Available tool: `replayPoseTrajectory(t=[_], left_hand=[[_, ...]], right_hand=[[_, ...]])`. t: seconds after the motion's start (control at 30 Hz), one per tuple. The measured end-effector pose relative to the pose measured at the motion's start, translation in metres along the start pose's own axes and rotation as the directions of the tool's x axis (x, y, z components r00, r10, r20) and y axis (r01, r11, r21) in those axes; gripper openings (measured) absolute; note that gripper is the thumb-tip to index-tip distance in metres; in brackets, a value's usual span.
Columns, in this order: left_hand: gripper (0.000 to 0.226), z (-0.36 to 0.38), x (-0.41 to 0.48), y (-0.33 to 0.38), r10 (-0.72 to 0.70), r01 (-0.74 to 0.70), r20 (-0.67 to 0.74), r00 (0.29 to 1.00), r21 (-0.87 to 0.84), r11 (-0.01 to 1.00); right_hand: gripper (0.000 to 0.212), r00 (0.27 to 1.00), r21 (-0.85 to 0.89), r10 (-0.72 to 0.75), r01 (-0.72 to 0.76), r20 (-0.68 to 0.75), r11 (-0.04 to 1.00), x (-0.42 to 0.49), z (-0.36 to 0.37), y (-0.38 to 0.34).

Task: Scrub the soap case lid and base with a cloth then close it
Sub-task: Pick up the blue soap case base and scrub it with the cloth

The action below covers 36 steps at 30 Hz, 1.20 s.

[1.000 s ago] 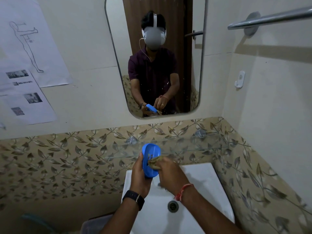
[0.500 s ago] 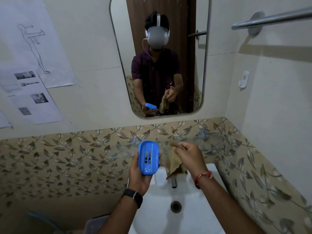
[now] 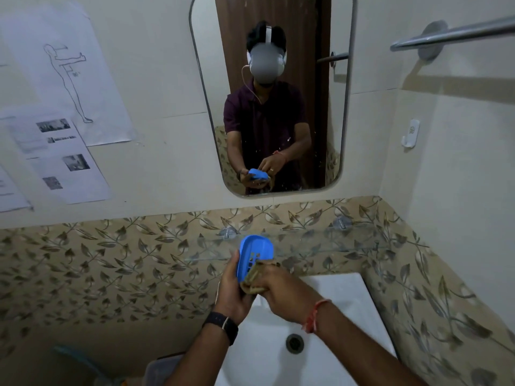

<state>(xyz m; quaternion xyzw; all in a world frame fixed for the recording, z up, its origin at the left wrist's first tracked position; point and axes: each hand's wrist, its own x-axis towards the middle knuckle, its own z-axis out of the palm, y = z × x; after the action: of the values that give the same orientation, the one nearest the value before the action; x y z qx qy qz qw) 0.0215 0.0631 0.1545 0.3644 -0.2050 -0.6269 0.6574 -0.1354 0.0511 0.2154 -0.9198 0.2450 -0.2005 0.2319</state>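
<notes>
A blue oval soap case part (image 3: 255, 249) with drain slots in its floor stands almost upright above the sink, its hollow side facing me. My left hand (image 3: 233, 290) grips it from the left and below. My right hand (image 3: 281, 284) presses a crumpled brown cloth (image 3: 252, 277) against the lower half of the blue part. The cloth is mostly hidden under my fingers. I cannot see the other half of the case.
A white sink (image 3: 342, 296) with a drain (image 3: 294, 343) lies under my hands. A glass shelf (image 3: 320, 243) runs along the leaf-patterned tiles behind. A mirror (image 3: 273, 93) hangs above, a towel bar (image 3: 451, 33) at the upper right, a grey bin (image 3: 163, 367) at the lower left.
Half a second ago my right hand held the cloth lifted away to the right. It has come back down and left, and the cloth now presses on the blue part again.
</notes>
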Motion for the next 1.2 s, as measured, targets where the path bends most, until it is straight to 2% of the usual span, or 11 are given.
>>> replayPoseTrajectory(t=[0.17,0.33,0.43,0.5,0.6,0.7,0.8,0.97,1.07,1.1,1.2], left_hand=[[0.055,0.012,-0.007,-0.013,-0.006,0.007,-0.022,1.000,0.077,0.997],[0.054,0.011,-0.009,-0.007,0.030,-0.030,-0.023,0.999,0.023,0.999],[0.052,0.008,-0.010,-0.006,0.031,-0.031,-0.038,0.999,0.009,0.999],[0.051,0.012,-0.011,-0.008,0.031,-0.029,-0.039,0.999,0.035,0.999],[0.053,0.024,-0.012,-0.010,0.031,-0.027,-0.042,0.999,0.088,0.996],[0.053,0.026,-0.011,-0.010,0.024,-0.015,-0.057,0.998,0.156,0.988],[0.050,0.021,-0.010,-0.008,0.041,-0.019,-0.090,0.995,0.228,0.973],[0.043,0.023,-0.014,-0.007,0.161,-0.136,-0.041,0.986,0.363,0.922],[0.046,0.017,-0.013,0.004,0.202,-0.172,-0.060,0.978,0.323,0.931],[0.047,0.017,-0.013,0.009,0.208,-0.178,-0.062,0.976,0.319,0.931],[0.052,0.017,-0.012,0.015,0.210,-0.180,-0.062,0.976,0.319,0.930]], right_hand=[[0.023,0.930,-0.168,0.332,-0.306,0.155,0.937,0.001,-0.033,0.012],[0.012,0.794,-0.178,0.549,-0.598,-0.261,0.781,-0.003,-0.063,0.031],[0.019,0.754,-0.057,0.455,-0.542,-0.475,0.838,-0.004,-0.073,0.033],[0.019,0.801,-0.009,0.330,-0.385,-0.499,0.923,-0.003,-0.064,0.020],[0.022,0.912,0.004,0.244,-0.257,-0.329,0.966,-0.002,-0.031,0.004],[0.020,0.908,0.084,0.356,-0.346,-0.221,0.934,-0.007,-0.005,0.003],[0.028,0.936,-0.076,0.337,-0.345,-0.100,0.936,-0.010,0.015,0.006],[0.018,0.939,-0.022,0.306,-0.306,0.158,0.952,-0.012,0.001,0.014],[0.039,0.907,-0.148,0.416,-0.403,0.072,0.903,-0.044,-0.011,0.033],[0.045,0.855,-0.026,0.519,-0.518,0.018,0.855,-0.052,-0.008,0.040],[0.032,0.814,-0.053,0.577,-0.575,0.068,0.816,-0.058,-0.009,0.041]])
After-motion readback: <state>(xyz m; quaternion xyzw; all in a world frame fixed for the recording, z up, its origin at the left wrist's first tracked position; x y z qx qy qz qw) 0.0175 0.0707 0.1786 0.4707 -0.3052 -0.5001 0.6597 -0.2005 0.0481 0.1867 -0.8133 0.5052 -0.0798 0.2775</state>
